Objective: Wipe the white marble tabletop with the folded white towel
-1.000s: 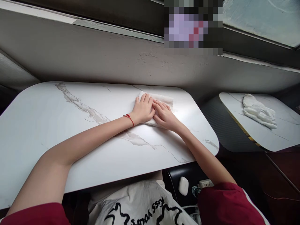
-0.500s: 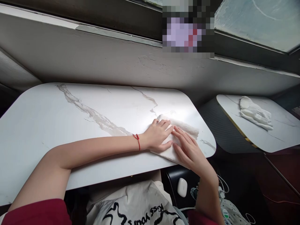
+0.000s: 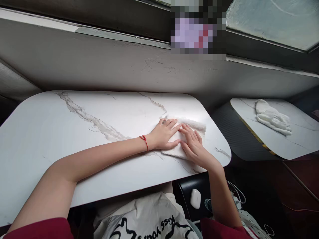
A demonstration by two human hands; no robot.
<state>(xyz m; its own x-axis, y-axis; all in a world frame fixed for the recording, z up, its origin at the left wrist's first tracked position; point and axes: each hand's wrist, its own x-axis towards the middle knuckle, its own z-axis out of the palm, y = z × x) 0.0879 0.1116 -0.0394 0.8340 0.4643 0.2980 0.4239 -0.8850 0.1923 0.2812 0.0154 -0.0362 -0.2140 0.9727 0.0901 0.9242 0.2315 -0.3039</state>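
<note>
A white cloth [image 3: 176, 152] lies on the white marble-patterned table [image 3: 99, 172], its far edge raised in a soft fold or roll. My left hand [image 3: 163, 135] rests palm down on the cloth's left part, fingers spread, a red string around the wrist. Pressed flat on the right part is my right hand [image 3: 195, 146], fingers stretched out. The fingertips of both hands come close together over the middle of the cloth. Neither hand grips anything.
A second white table [image 3: 299, 146] at the right carries a crumpled white cloth [image 3: 272, 118]. Below the near table edge, a white case [image 3: 195, 198] sits on a black surface beside white cables [image 3: 236, 191]. A grey wall [image 3: 104, 63] borders the far side.
Both hands and the cloth under them have slid away from me, toward the far edge of the table. The cloth on the second table stays put.
</note>
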